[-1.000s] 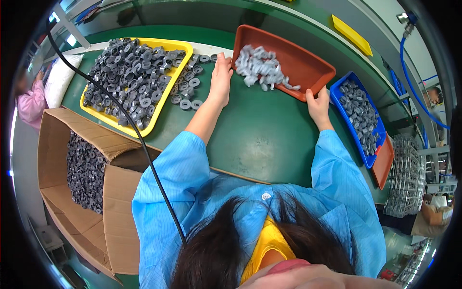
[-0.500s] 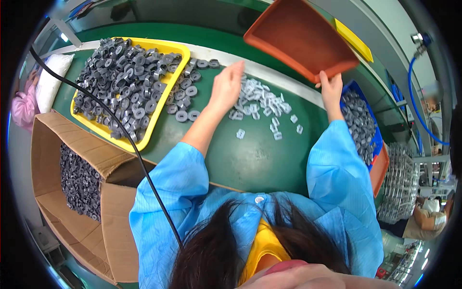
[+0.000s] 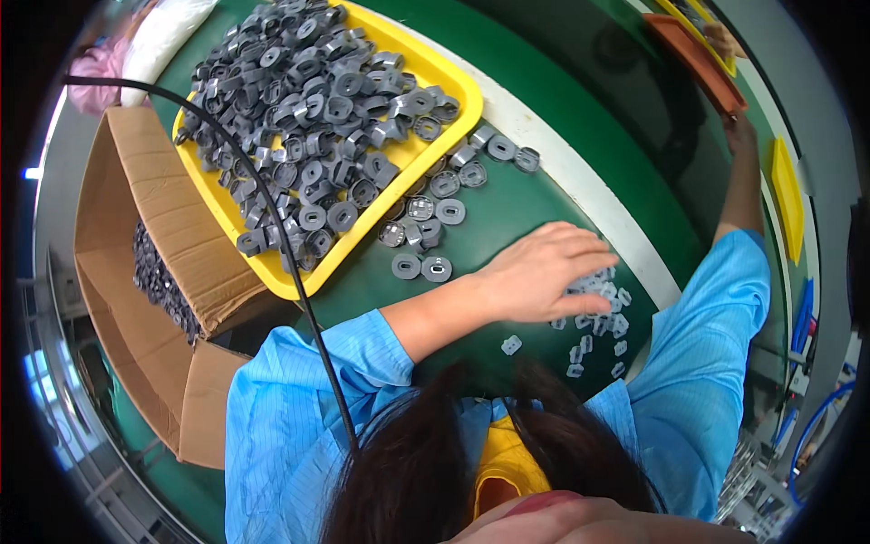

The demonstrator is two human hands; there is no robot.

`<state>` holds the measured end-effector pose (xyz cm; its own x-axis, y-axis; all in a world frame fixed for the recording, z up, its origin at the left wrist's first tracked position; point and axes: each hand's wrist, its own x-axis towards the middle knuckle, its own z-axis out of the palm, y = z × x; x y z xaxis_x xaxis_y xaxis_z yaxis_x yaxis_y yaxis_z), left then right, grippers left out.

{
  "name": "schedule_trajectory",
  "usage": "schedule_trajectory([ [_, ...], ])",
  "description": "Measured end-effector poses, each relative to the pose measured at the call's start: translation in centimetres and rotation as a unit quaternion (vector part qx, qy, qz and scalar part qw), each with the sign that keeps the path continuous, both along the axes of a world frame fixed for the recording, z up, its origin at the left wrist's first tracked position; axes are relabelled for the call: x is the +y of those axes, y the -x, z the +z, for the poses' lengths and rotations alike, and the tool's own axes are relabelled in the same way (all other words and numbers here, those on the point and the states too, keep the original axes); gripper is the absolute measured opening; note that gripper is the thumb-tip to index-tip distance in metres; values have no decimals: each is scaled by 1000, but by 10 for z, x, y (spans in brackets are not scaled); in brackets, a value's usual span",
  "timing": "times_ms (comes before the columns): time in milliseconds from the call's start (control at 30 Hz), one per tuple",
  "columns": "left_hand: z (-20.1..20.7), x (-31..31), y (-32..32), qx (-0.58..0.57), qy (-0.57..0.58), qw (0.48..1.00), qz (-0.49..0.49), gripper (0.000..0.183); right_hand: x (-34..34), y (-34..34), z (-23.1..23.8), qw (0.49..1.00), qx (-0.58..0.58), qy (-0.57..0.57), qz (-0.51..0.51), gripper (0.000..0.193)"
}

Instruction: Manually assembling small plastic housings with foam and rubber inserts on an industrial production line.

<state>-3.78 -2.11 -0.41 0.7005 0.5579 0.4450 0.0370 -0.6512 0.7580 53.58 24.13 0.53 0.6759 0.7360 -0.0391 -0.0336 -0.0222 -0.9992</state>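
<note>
My left hand point(image 3: 541, 272) lies flat, fingers spread, on a heap of small pale grey plastic parts point(image 3: 594, 313) scattered on the green table mat point(image 3: 507, 195). My right hand point(image 3: 739, 127) is stretched far out to the upper right and grips the edge of an orange tray point(image 3: 693, 54), held up and away from the table. Several dark grey ring-shaped parts point(image 3: 426, 231) lie loose on the mat just left of my left hand.
A yellow tray point(image 3: 450, 77) heaped with dark grey ring parts point(image 3: 308, 118) sits at the upper left. An open cardboard box point(image 3: 136, 263) with more dark parts stands at the left. A black cable point(image 3: 272, 227) runs across the tray. Another yellow tray point(image 3: 787, 195) lies far right.
The orange tray was tipped out and lifted away to the upper right by my right hand. The pale parts now lie on the mat, and my left hand has settled onto them.
</note>
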Motion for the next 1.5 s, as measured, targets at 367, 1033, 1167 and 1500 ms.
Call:
schedule_trajectory([
  [367, 38, 5, 12, -96, -242, 955, 139, 57, -58, 285, 69, 869, -333, 62, 362, 49],
  [1033, 25, 56, 211, 26, 111, 812, 573, 102, -82, 627, 40, 723, -331, 39, 605, 80],
  [1167, 23, 68, 198, -27, 152, 827, 541, 97, -97, 625, 59, 753, -250, 113, 598, 72],
  [1500, 28, 37, 144, -25, -138, 856, 497, 75, -133, 535, 30, 798, -213, -94, 556, 38],
])
